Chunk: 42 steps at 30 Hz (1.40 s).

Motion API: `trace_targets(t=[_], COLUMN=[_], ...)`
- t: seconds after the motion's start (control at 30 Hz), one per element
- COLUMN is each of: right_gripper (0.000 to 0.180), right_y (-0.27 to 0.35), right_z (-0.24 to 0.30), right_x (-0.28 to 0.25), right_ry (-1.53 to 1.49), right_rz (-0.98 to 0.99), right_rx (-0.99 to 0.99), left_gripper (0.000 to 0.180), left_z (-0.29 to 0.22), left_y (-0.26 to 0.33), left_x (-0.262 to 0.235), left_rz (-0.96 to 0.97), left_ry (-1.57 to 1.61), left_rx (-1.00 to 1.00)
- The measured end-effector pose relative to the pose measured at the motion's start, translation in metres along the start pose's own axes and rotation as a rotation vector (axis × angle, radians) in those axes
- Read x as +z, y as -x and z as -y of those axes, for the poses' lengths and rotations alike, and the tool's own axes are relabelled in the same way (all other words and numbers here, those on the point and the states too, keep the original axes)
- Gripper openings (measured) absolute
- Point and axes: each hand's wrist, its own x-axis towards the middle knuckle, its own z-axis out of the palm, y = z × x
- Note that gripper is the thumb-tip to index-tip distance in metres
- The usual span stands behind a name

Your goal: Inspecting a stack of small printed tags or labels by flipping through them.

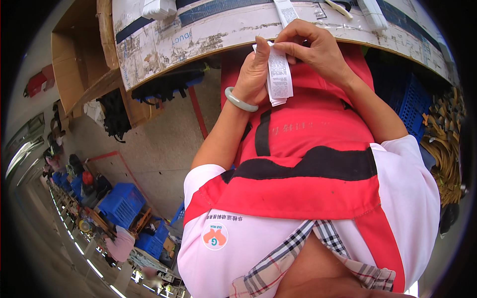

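Note:
A thin stack of narrow white printed labels hangs in front of my red apron, just below the table edge. My left hand, with a pale bangle at the wrist, grips the stack along its left side, thumb pointing up. At the top of the labels, the thumb and forefinger of my right hand are pinched together on them. Another white printed strip lies on the table just beyond my right fingers. Whether it joins the stack is hidden behind those fingers.
The worn white table carries a white bundle, a pale slim tool and another white bundle. An open cardboard box stands left. To the right are a blue crate and piled tan strips.

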Motion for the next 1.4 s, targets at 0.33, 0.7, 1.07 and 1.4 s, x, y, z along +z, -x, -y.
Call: trace_targets(t=[0.33, 0.7, 1.07, 1.4], right_gripper=[0.013, 0.017, 0.007, 0.009], right_y=[0.002, -0.056, -0.076, -0.08], right_z=[-0.005, -0.016, -0.035, -0.036], right_x=[-0.003, -0.052, -0.042, -0.05], right_ry=[0.103, 0.615, 0.61, 0.602], right_rz=[0.062, -0.189, -0.358, -0.247], right_rx=[-0.085, -0.351, -0.409, -0.268], left_gripper=[0.023, 0.014, 0.01, 0.008], left_z=[0.0, -0.005, -0.014, -0.031], left_y=[0.004, 0.004, -0.008, -0.03], left_x=[-0.005, -0.001, 0.007, 0.008], left_rz=[0.05, -0.073, -0.256, -0.245], left_ry=[0.005, 0.116, -0.358, -0.512], left_rx=[-0.058, -0.107, 0.156, 0.403])
